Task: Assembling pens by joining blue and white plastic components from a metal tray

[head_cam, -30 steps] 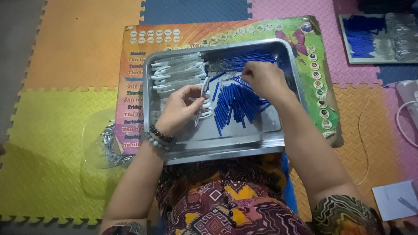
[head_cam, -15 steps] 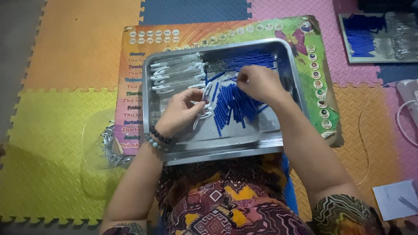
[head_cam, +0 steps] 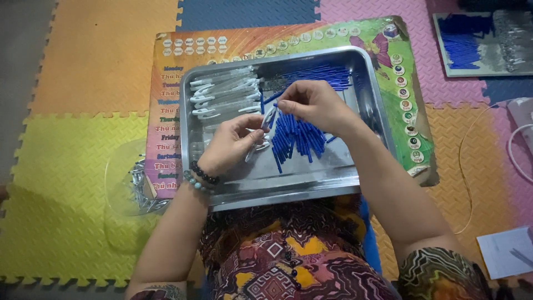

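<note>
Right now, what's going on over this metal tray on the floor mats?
A person sits over a metal tray laid on a colourful printed board. The left hand holds a clear pen barrel, and the right hand pinches a thin blue refill close to it. A loose pile of blue refills lies in the middle of the tray, with clear barrels stacked at its far left. A second tray of the same parts sits further off on the mats.
</note>
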